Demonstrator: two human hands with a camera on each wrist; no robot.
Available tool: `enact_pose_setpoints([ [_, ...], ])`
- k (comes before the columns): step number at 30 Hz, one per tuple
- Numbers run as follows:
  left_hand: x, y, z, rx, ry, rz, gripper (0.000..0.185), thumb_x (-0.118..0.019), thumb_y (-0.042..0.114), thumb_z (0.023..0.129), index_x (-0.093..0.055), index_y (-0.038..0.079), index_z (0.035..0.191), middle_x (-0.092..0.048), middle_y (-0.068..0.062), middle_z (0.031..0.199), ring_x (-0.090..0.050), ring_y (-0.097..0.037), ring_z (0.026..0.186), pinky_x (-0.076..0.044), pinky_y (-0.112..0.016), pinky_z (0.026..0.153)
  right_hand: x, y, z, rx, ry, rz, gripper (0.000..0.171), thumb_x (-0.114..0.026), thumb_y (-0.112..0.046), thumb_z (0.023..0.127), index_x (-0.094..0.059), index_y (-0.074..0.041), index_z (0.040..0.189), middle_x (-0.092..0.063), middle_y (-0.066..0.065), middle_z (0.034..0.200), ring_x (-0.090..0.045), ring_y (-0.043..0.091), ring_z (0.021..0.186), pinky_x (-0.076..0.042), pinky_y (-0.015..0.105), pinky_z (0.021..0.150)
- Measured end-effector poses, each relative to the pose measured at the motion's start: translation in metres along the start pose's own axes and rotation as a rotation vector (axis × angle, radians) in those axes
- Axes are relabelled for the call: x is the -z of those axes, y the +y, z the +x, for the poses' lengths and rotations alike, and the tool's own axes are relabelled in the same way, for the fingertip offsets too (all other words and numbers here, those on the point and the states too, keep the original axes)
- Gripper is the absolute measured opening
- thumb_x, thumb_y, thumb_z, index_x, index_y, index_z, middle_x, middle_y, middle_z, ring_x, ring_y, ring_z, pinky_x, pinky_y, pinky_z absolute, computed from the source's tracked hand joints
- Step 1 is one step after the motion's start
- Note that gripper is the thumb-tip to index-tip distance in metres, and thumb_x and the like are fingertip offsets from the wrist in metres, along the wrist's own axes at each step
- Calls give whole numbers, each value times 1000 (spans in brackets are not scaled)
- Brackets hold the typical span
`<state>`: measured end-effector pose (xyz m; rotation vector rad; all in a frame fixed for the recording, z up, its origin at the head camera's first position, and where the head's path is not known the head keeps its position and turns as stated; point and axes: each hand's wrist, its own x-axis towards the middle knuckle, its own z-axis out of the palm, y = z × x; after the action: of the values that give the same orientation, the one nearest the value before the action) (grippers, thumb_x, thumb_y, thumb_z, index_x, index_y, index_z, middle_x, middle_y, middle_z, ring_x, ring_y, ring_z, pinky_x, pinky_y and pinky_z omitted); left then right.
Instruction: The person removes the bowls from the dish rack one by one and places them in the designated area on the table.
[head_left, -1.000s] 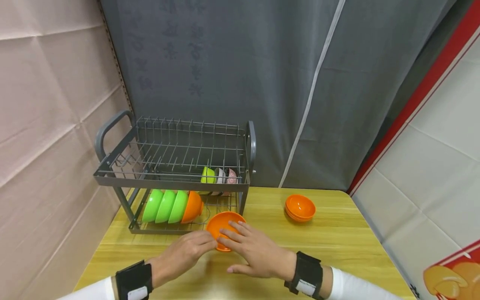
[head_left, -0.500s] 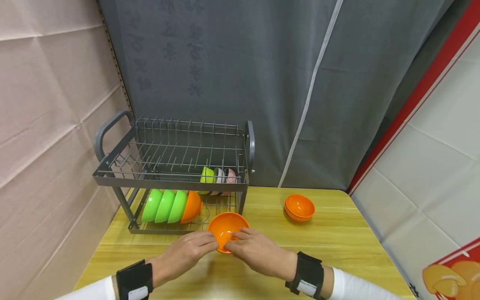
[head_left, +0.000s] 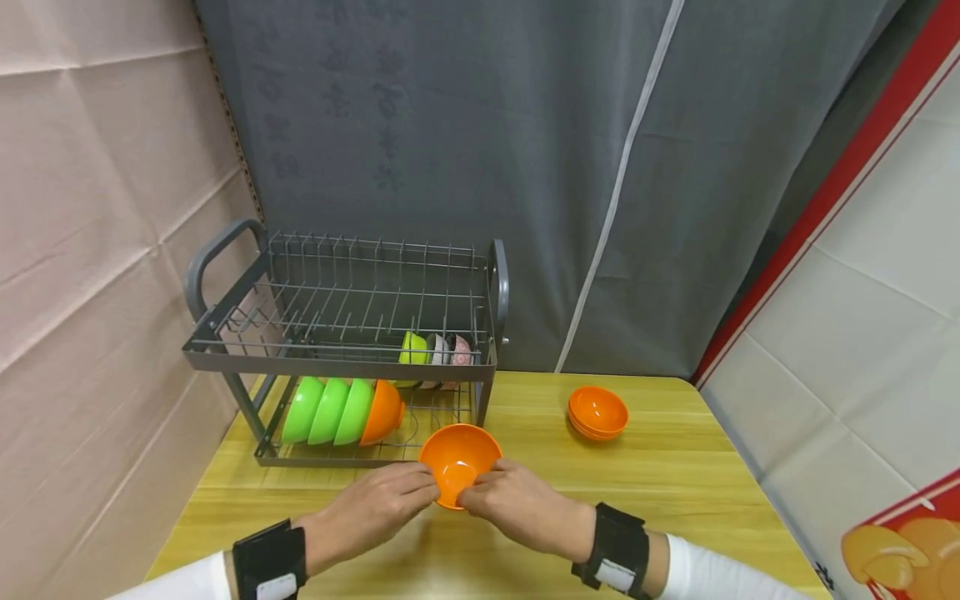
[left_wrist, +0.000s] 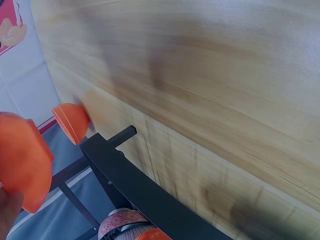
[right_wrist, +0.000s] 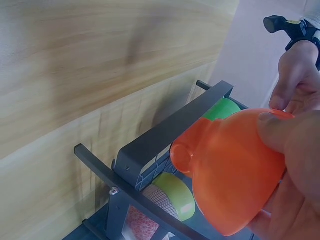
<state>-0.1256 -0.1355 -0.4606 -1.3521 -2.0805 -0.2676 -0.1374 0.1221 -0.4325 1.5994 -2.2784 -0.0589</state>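
Wooden counter (head_left: pixel 675 492) against a grey curtain. An orange plastic bowl (head_left: pixel 459 461) is pinched at its near rim by the left hand (head_left: pixel 372 512) and right hand (head_left: pixel 525 510), tilted so its opening faces the viewer, just before a grey wire dish rack (head_left: pixel 341 354). Bare counter lies to the right, up to two stacked orange bowls (head_left: pixel 597 413).

A wooden table (head_left: pixel 675 492) with a pale yellow grain stands against a dark grey curtain (head_left: pixel 465 150) crossed by a slanting white seam. To the left hangs a creased pinkish fabric wall (head_left: pixel 90 233). To the right runs a white panel (head_left: pixel 870 317) edged by a red stripe, with a printed picture at its lower corner. Light is even and soft.
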Motion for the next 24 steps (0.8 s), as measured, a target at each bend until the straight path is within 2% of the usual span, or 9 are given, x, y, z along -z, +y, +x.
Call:
enact_pose_setpoints([
  [3,-1,1,0,23,-23,-27,21,-76,20,88,-76,15,108,-78,1,108,-71,-11,101,-59,-25,92,-1,0,-1,1,8,0,10,-75,-26,89,-64,-26,88,-70,-21,78,-61,-1,72,-38,15,67],
  [5,-1,1,0,25,-36,-19,20,-68,27,96,-76,15,110,-77,1,111,-71,-13,104,-59,-28,94,-2,1,-2,-1,2,-3,10,-75,-26,89,-65,-26,89,-70,-21,79,-61,-1,72,-39,15,67],
  [8,-1,2,-2,18,-56,9,29,-56,34,104,-75,15,114,-77,0,116,-71,-15,109,-58,-32,96,-4,1,-3,-6,-14,-6,8,-75,-27,88,-68,-26,91,-71,-21,80,-62,-1,74,-40,16,67],
  [10,-1,2,-2,21,-71,23,31,-57,37,103,-75,15,117,-76,-1,119,-70,-17,112,-58,-34,98,-4,2,-4,-11,-23,-9,8,-75,-27,88,-68,-26,91,-71,-21,81,-62,-1,74,-41,16,67],
  [14,0,4,-3,43,-115,34,40,-72,39,92,-73,14,123,-73,-3,128,-68,-21,120,-57,-39,100,-5,2,-5,-21,-39,-10,7,-75,-27,88,-68,-26,92,-73,-21,83,-63,-1,75,-43,16,68],
  [16,1,5,-3,59,-142,34,47,-76,41,88,-71,14,127,-70,-4,133,-65,-22,125,-56,-40,102,-4,2,-6,-26,-48,-7,7,-74,-26,88,-68,-26,92,-73,-20,84,-64,-1,75,-44,17,69],
  [24,2,6,-4,84,-229,21,58,-67,51,93,-62,17,140,-57,-5,150,-53,-25,139,-44,-42,116,-4,5,-11,-37,-63,2,6,-72,-25,89,-69,-26,94,-73,-20,85,-63,-1,75,-42,16,68],
])
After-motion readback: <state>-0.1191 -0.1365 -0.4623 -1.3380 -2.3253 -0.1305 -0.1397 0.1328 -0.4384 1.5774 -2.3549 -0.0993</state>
